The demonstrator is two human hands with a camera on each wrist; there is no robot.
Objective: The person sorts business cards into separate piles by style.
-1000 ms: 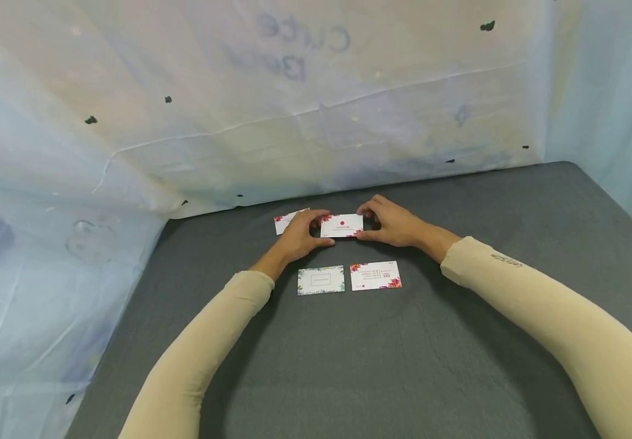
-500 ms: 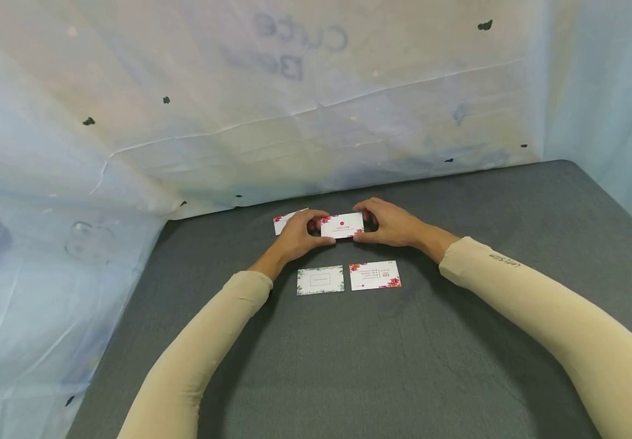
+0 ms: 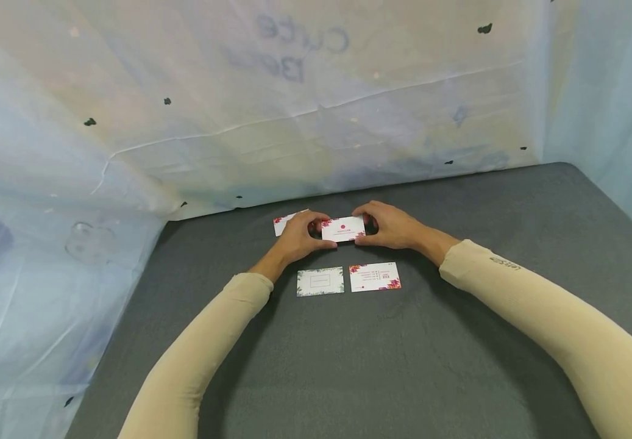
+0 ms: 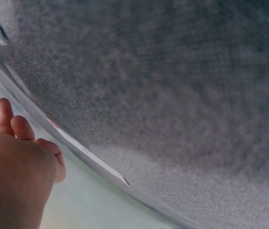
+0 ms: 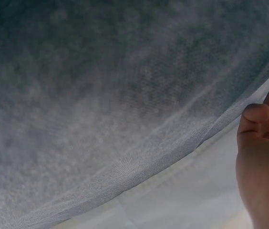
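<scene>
Both hands meet on a small white card (image 3: pixel 343 228) with a red dot and floral corners, at the far middle of the dark grey table (image 3: pixel 403 353). My left hand (image 3: pixel 300 235) pinches its left end and my right hand (image 3: pixel 387 224) pinches its right end. Another floral card (image 3: pixel 283 222) lies partly hidden behind the left hand. Two more cards lie nearer to me: a green-bordered card (image 3: pixel 320 281) and a pink-flowered card (image 3: pixel 375 276), side by side. The wrist views show only blurred grey cloth, my left hand (image 4: pixel 15 162) and my right hand (image 5: pixel 264 152).
A pale plastic sheet (image 3: pixel 294 103) with faint writing walls off the table at the back and on both sides. Beige sleeves (image 3: pixel 540 323) cover both forearms. Bare grey cloth stretches from the cards to the near edge.
The hands have drawn slightly closer together on the card, which sits a touch lower. The other cards have not moved.
</scene>
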